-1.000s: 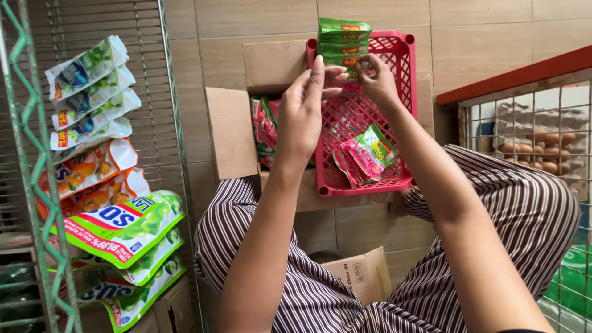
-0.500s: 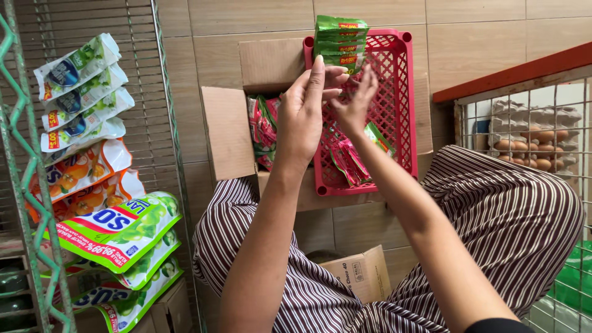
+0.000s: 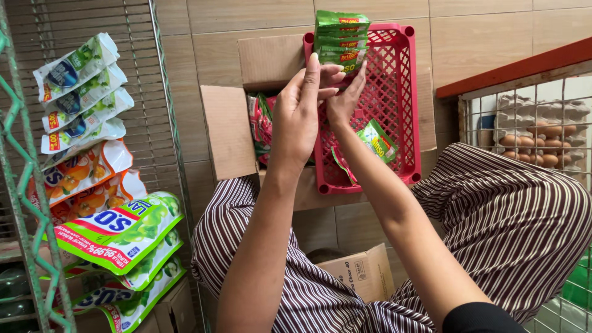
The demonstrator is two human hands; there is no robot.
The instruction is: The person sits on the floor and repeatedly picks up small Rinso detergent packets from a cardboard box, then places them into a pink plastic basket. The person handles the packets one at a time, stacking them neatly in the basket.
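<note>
My left hand [image 3: 300, 114] is raised with fingers straight, pinching a stack of small green sachets [image 3: 340, 38] fanned above it. My right hand [image 3: 345, 98] presses against the bottom of that same stack, fingertips on the lowest sachet. Both hands hover over a red plastic basket [image 3: 401, 105] that sits on an open cardboard box [image 3: 231, 129]. Loose green and pink sachets [image 3: 373, 143] lie in the basket. More sachets [image 3: 262, 126] fill the box to the left of the basket.
Hanging pouches [image 3: 83, 92] and green refill packs [image 3: 120, 231] fill a wire rack [image 3: 24, 185] at the left. A wire cage holding egg trays [image 3: 533, 139] stands at the right. A small cardboard box [image 3: 364, 271] lies between my striped-trousered knees.
My right hand dropped away from the sachet stack towards the basket, then came back up against the stack's lower edge. The left hand stayed put.
</note>
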